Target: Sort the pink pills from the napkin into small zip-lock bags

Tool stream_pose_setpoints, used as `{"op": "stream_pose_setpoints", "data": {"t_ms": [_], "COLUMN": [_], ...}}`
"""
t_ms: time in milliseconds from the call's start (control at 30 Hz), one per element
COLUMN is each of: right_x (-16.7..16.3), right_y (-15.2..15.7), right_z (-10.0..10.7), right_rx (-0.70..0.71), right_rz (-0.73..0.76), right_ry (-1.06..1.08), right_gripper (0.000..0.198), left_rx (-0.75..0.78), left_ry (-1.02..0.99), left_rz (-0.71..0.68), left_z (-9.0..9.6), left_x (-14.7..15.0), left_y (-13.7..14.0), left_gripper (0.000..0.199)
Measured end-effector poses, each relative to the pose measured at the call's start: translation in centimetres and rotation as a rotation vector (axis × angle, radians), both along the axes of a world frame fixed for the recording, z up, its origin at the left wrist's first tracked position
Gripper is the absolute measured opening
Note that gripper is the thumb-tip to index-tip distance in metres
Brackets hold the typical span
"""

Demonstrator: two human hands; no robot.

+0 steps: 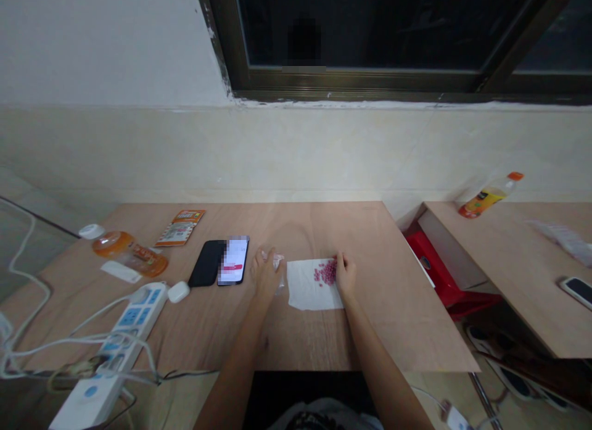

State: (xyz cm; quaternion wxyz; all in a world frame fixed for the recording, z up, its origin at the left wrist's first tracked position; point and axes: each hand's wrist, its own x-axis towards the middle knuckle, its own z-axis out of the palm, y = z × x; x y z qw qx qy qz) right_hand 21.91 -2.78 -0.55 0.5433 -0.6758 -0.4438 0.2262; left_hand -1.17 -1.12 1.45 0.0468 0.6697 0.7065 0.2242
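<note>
A white paper sheet (308,297) lies flat on the wooden table, with a loose cluster of small pink beads (326,271) on its upper right part. My right hand (346,276) rests at the sheet's right edge beside the beads, its fingers closed; whatever is between the fingertips is hidden. Left of the sheet, my left hand (265,274) has its fingers curled round a small clear plastic bag (280,284), which shows from under the fingers. Pinkish bits show near the top of the bag.
Left of my hands lie a lit phone (234,261), a black phone-sized object (206,264), a white earbud case (178,292), an orange packet (180,227), a tipped drink bottle (132,251) and a power strip (134,319) with cables. A second table (518,282) stands right, across a gap.
</note>
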Motion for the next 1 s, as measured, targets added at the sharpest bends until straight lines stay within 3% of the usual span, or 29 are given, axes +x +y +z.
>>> {"op": "stream_pose_setpoints", "data": {"t_ms": [333,533,667,800,1000], "right_x": [0.0,0.0,0.3,0.5,0.5], "right_y": [-0.1,-0.1,-0.1,-0.1,0.2], "right_z": [-0.3,-0.4,-0.7,-1.1,-1.4], "right_rx": [-0.015,0.001,0.002,0.016,0.021], "right_rz": [-0.02,-0.033,-0.019,-0.025,-0.035], "right_ry": [-0.007,0.012,0.048,0.068,0.084], "right_gripper": [0.062,0.062,0.06,0.058,0.06], "left_rx": [-0.059,0.03,0.116,0.091,0.051], "left_ry": [0.065,0.01,-0.036,-0.017,-0.077], "left_rz": [0.028,0.051,0.147,0.236,0.369], "left_z": [-0.9,0.5,1.6,1.8,1.7], "left_x": [0.4,0.0,-0.7,-0.6,1.0], "left_y": [-0.2,-1.1,-3.0,-4.4,-4.3], "left_gripper": [0.061,0.079,0.077,0.07,0.074]}}
